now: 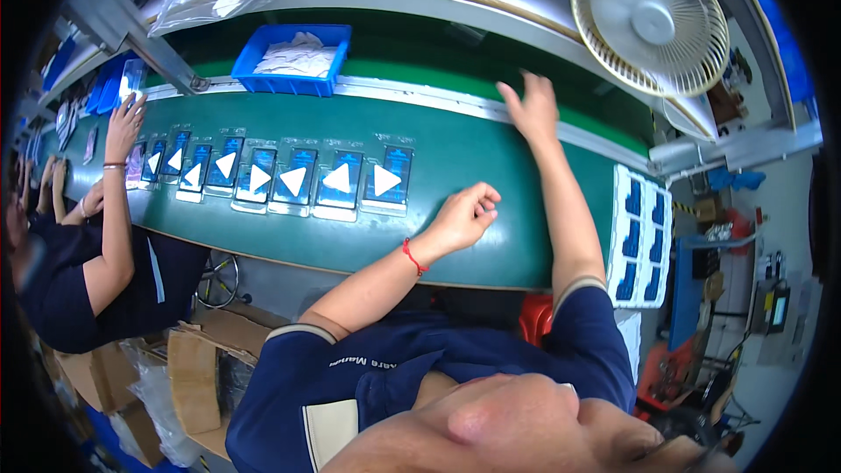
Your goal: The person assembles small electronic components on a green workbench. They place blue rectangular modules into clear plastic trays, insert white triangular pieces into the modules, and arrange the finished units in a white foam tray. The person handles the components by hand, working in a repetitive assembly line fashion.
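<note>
My left hand [464, 217], with a red string bracelet at the wrist, is over the green work table [473, 267]. Its fingers curl in loosely, and nothing shows in them. Farther off and to the right, my right hand [531, 107] reaches toward the table's far edge, thumb and fingers spread and empty. Left of my left hand runs a row of flat, dark, phone-like pieces in transparent plastic packs, each with a white triangle. The rightmost pack [388, 177] is nearest to that hand.
A white tray [619, 236] of several dark blue pieces stands at the table's right end. Beyond the far edge is a blue bin [330, 85] with white contents. A fan [653, 22] is at upper right. At left, a co-worker's hand [125, 127] is raised.
</note>
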A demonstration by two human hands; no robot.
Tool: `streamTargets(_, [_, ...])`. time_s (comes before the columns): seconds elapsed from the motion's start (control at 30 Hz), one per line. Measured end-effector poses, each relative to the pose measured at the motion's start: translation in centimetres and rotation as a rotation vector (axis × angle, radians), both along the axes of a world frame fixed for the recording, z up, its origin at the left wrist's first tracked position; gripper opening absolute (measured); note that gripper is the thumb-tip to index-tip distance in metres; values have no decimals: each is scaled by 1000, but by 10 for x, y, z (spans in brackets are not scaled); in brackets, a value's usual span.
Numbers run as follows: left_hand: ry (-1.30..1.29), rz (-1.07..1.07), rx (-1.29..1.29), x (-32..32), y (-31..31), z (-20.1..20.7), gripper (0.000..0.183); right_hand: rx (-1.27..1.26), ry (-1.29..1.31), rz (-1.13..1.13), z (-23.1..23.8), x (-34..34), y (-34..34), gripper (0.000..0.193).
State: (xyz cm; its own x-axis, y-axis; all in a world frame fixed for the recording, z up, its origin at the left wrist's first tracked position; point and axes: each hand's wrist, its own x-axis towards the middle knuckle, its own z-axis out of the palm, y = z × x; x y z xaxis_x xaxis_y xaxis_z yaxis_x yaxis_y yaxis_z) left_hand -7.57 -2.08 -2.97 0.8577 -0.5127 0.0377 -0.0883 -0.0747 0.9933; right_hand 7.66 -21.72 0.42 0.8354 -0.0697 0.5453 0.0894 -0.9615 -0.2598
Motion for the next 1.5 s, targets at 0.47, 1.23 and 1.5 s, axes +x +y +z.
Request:
streamTargets(0.47, [-12,13,-47,-4,4,8,9,-174,117,12,-12,174,56,68])
streamTargets(1.23, [324,84,-550,2,-7,2,17,429,180,202,2,-218,22,71])
streamTargets(1.5, [396,52,-534,8,-2,-8,12,547,158,189,7,-218,33,63])
